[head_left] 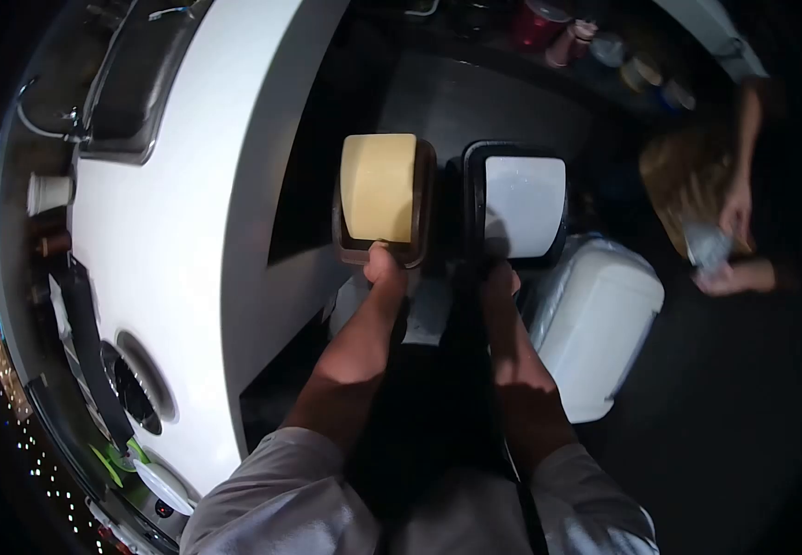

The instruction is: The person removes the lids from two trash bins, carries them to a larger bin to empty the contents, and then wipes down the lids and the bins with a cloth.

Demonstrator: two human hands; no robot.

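My left hand [383, 273] grips the near edge of a brown rectangular tray [419, 208] that carries a tan, yellowish slab [379, 185]. My right hand [501, 282] holds the near edge of a black rectangular tray [473, 199] with a pale grey-white slab [524, 203] on it. Both trays are held level, side by side and almost touching, out in front of me above a dark floor area. My grey sleeves show at the bottom of the view.
A white counter [170, 240] curves along the left, with a dark sink [128, 83] at its far end. A white lined bin [595, 324] stands below the right tray. Another person crouches at the right, hands [729, 250] on something shiny. Jars sit on a far shelf [595, 46].
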